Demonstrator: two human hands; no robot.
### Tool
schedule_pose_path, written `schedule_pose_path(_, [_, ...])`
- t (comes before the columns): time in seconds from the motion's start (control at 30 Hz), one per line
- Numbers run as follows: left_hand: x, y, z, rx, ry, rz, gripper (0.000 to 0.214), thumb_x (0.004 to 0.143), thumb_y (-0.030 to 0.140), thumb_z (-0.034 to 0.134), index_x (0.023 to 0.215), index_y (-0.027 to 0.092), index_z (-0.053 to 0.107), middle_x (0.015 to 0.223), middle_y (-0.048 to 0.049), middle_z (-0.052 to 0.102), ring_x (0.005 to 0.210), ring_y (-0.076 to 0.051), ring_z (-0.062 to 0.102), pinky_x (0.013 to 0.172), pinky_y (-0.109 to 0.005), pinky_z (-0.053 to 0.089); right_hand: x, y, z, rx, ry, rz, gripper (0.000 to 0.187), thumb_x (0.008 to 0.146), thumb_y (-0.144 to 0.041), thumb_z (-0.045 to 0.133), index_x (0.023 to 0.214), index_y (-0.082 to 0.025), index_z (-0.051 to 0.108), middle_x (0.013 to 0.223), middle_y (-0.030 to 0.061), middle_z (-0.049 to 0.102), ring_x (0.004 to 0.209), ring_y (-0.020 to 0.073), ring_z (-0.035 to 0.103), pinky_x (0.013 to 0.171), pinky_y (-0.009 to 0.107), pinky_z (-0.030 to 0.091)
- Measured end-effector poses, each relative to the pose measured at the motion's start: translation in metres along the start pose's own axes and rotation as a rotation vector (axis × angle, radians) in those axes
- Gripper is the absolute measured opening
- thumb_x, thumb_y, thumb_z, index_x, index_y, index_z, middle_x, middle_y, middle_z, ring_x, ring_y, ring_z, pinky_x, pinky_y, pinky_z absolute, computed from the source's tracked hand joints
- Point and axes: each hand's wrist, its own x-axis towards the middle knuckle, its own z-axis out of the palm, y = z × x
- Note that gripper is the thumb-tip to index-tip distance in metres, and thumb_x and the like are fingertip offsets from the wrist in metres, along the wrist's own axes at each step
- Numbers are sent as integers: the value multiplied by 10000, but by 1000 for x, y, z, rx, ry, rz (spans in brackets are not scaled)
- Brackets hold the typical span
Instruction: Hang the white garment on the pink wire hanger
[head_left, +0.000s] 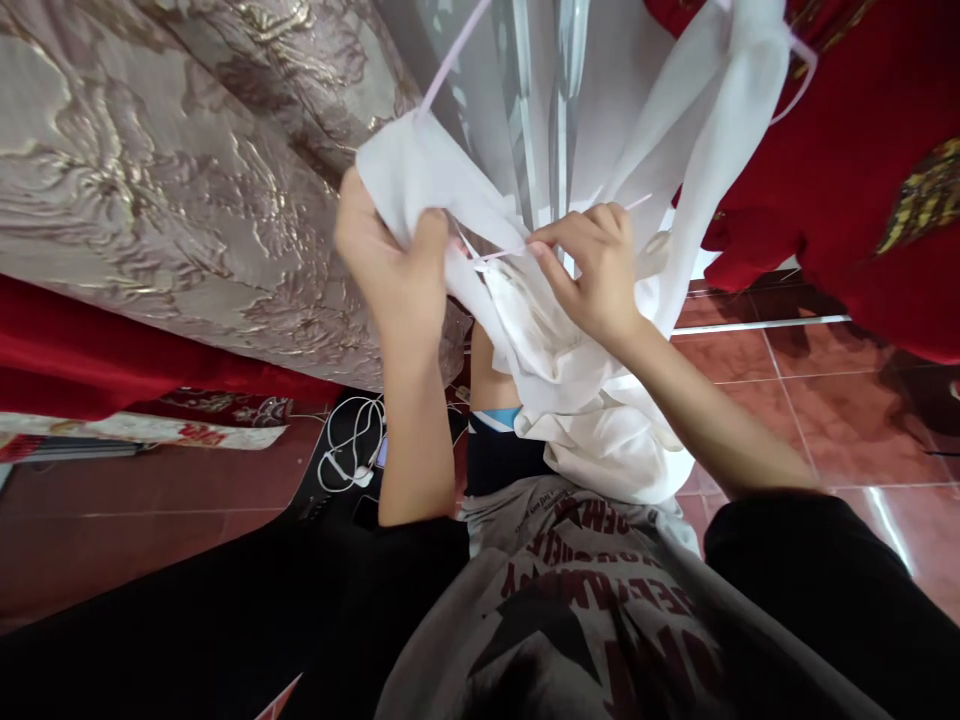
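Note:
A long piece of white fabric [555,340] is bunched between my hands and spreads down over my lap. My left hand [394,265] is closed around a folded band of it, thumb on top. A thin pale-pink cord [456,55] rises from that band towards the top of the view. My right hand [592,265] pinches a short stretch of the same kind of cord near the fabric's edge, fingertips together. Whether both stretches are one cord is hidden by the folds. More white fabric hangs in a loop at the upper right.
A heavy curtain with a shiny raised pattern [187,190] hangs at the left. Red cloth with gold decoration [847,150] hangs at the right. White wired earphones [352,450] lie on a black surface by my left forearm. Red tiles [817,420] cover the floor.

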Motion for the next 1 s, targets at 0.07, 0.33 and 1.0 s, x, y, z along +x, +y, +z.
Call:
schedule_pose_path(0.07, [5, 4, -10, -70, 42, -51, 113, 887, 234, 628, 964, 265, 551, 836, -48, 600, 843, -252, 649, 727, -413, 548, -3, -1, 0, 0, 25, 13, 497, 993, -635, 359, 1004, -240, 660, 972, 79, 663, 1055, 228, 578, 1125, 532, 399])
schedule_pose_path(0.33, [13, -11, -82, -386, -66, -176, 206, 890, 358, 611, 1055, 237, 597, 1347, -20, 641, 1557, -97, 270, 1343, -316, 190, -9, -6, -11, 5, 39, 15, 500, 999, -627, 358, 1012, -239, 673, 940, 78, 646, 1070, 229, 561, 1142, 526, 394])
schedule_pose_path(1.0, [-52, -74, 11, -314, 111, -333, 229, 1061, 350, 460, 1078, 250, 666, 1409, -86, 603, 1440, -216, 490, 1116, -409, 554, -19, -16, -15, 18, 42, -69, 361, 1028, -369, 383, 1194, -263, 685, 1121, 63, 661, 1077, 215, 552, 1081, 488, 411])
